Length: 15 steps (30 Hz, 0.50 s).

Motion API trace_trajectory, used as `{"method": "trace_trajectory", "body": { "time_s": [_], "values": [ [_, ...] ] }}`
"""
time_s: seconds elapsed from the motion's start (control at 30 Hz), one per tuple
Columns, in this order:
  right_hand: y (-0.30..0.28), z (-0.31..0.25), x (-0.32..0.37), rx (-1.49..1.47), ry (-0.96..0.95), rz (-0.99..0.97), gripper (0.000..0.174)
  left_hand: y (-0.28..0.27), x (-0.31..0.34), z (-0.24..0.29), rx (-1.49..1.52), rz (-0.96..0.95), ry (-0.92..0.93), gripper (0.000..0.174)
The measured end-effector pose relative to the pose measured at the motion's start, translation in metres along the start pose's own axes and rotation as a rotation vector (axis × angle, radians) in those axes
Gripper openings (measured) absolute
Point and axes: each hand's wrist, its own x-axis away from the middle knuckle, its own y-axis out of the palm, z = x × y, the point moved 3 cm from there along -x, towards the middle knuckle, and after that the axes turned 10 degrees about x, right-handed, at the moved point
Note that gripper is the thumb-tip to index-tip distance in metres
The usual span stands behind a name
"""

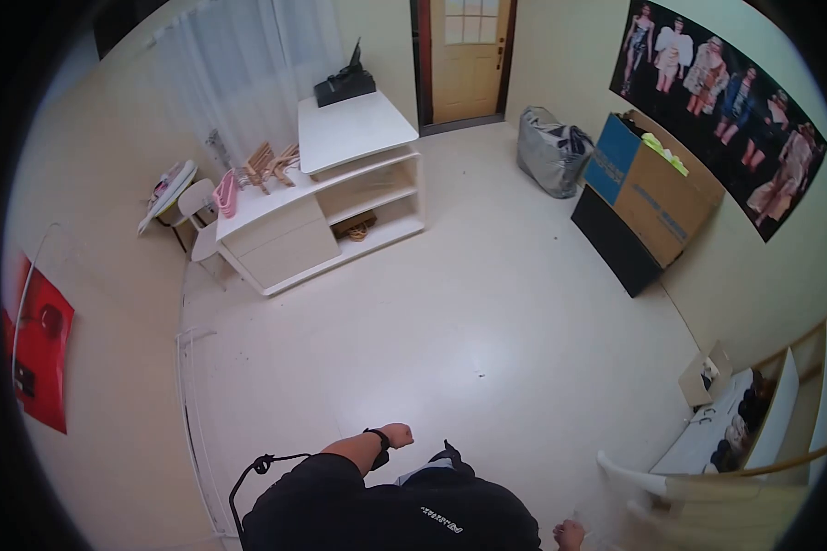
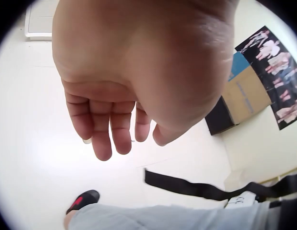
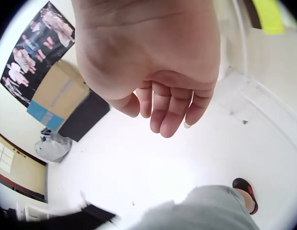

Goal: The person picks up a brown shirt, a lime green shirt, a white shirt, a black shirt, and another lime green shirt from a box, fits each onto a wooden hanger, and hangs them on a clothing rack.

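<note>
My left hand (image 1: 396,434) hangs in front of the body over the pale floor, a black band on its wrist. Seen from its own wrist, the left palm (image 2: 139,62) has loosely bent fingers with nothing between them. The right hand (image 1: 569,534) is low at my right side, near a white curved-edged rack (image 1: 634,477). In the right wrist view, its fingers (image 3: 174,112) also hang loosely curled and hold nothing. A black strap (image 2: 186,186) dangles below the left hand.
A white counter (image 1: 358,133) with wooden hangers (image 1: 265,165) and pink hangers (image 1: 226,194) stands ahead left. At right are a cardboard box (image 1: 657,202) on a black base, a grey bag (image 1: 549,151) and shelving (image 1: 781,404) with shoes. A door (image 1: 469,69) is at the back.
</note>
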Motion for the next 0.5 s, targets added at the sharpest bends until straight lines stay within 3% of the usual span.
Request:
{"method": "trace_trajectory", "body": {
  "time_s": [0.03, 0.07, 0.13, 0.27, 0.33, 0.37, 0.4, 0.43, 0.47, 0.5],
  "values": [
    [0.002, -0.072, 0.012, -0.015, -0.019, 0.04, 0.017, -0.002, -0.005, 0.011, 0.034, 0.139, 0.179, 0.032],
    [0.002, -0.116, 0.016, -0.032, -0.032, 0.084, 0.018, -0.007, -0.003, 0.028, 0.11, 0.144, 0.132, 0.033],
    [-0.008, -0.133, -0.033, -0.045, -0.064, 0.032, 0.019, -0.012, -0.014, 0.042, 0.165, 0.218, 0.14, 0.034],
    [-0.025, -0.114, -0.108, 0.059, -0.035, -0.041, 0.018, -0.014, -0.038, 0.042, 0.235, 0.213, 0.009, 0.031],
    [-0.031, -0.095, -0.132, -0.051, 0.127, -0.134, 0.018, -0.008, -0.059, 0.027, 0.15, 0.131, -0.096, 0.033],
    [-0.039, -0.08, -0.147, 0.059, 0.098, -0.163, 0.018, -0.007, -0.066, 0.026, 0.092, 0.11, -0.152, 0.032],
    [-0.043, -0.067, -0.162, 0.161, 0.077, -0.188, 0.019, -0.003, -0.078, 0.018, -0.101, -0.012, -0.013, 0.027],
    [-0.05, -0.07, -0.169, 0.105, 0.092, -0.148, 0.019, -0.004, -0.087, 0.028, -0.011, -0.066, -0.37, 0.023],
    [-0.056, -0.08, -0.181, 0.273, 0.013, -0.243, 0.018, -0.001, -0.103, 0.022, -0.168, -0.175, -0.156, 0.028],
    [-0.062, -0.092, -0.198, 0.439, -0.059, -0.338, 0.018, -0.016, -0.102, 0.062, 0.095, -0.059, -0.319, 0.029]
  ]
}}
